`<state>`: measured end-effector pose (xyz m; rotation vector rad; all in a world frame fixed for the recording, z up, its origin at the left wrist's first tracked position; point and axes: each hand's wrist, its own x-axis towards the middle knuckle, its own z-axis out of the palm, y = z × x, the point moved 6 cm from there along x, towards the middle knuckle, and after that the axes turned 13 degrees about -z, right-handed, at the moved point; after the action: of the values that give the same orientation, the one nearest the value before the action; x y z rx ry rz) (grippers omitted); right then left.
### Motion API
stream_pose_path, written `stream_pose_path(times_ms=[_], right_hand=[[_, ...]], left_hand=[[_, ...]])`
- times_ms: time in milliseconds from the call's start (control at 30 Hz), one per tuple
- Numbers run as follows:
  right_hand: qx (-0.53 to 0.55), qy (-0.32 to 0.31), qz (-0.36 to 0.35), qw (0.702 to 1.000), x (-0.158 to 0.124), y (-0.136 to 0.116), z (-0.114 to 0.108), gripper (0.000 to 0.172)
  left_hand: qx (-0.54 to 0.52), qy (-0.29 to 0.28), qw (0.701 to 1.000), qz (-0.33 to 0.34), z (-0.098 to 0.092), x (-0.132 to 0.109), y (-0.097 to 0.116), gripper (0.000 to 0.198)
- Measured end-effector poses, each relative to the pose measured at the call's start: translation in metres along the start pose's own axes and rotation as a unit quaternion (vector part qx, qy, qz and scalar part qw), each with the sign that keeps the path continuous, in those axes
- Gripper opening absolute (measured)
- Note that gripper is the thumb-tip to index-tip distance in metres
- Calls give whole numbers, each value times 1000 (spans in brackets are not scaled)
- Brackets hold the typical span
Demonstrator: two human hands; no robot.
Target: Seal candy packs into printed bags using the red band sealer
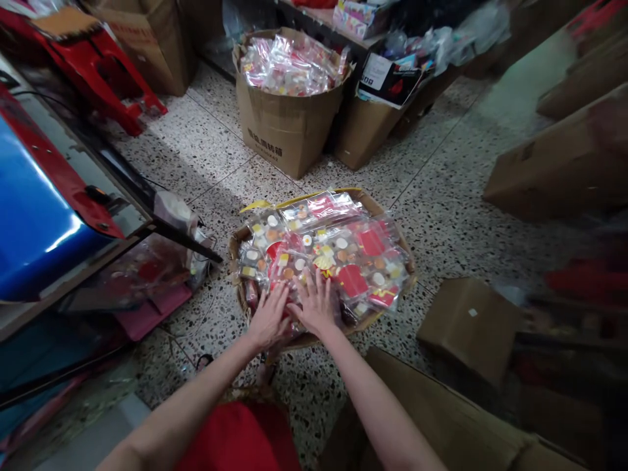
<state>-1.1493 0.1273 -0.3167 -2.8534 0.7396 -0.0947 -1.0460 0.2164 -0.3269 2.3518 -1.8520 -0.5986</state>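
Clear plastic packets (343,245) fill the open carton (371,201) to its rim, lying flat and overlapping, with red, yellow, white and orange-brown pieces showing through the film. Both hands rest on the packets at the near side of the open carton, just beside each other. The left hand (269,318) has its fingers extended and slightly apart, their tips on the film. The right hand (315,302) lies palm down, its fingers spread wider and fairly straight, also touching the packets. Neither hand visibly grips anything; what lies under the palms is hidden.

A yellow strap (258,205) runs along the far rim of the open carton. Beyond the carton, apart from it on the speckled floor (216,154), stands a taller box (292,127) heaped with shiny packets (294,65). To the open carton's left are a pink panel (154,312) and, farther off, a blue and red casing (39,209); a red stool (88,55) stands beyond and left of it. To its right sits a closed brown box (466,327).
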Motion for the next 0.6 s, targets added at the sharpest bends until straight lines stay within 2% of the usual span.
stream_pose_path(times_ms=[33, 100, 200, 300, 400, 467, 533, 600], right_hand=[[-6, -4, 14, 1000, -2, -4, 9, 68], [-22, -1, 50, 999, -10, -7, 20, 73], [-37, 4, 97, 995, -22, -11, 29, 75], [-40, -19, 140, 989, -28, -19, 40, 75], [-45, -42, 164, 985, -27, -24, 52, 72], [-46, -36, 160, 985, -23, -23, 60, 72], [-47, -15, 142, 989, -19, -21, 64, 77], [-50, 18, 122, 991, -17, -18, 63, 81]], left_hand=[[4, 9, 1000, -7, -4, -2, -8, 73], [24, -6, 1000, -8, -8, -3, -21, 91], [65, -105, 992, 26, 2, -1, -29, 118], [82, -152, 985, 11, 20, 6, -31, 115], [82, -149, 985, -24, 39, 16, -27, 110], [85, -138, 985, -50, 47, 22, -24, 103], [89, -129, 985, -72, 48, 26, -23, 94], [82, -115, 988, -66, 38, 23, -20, 95]])
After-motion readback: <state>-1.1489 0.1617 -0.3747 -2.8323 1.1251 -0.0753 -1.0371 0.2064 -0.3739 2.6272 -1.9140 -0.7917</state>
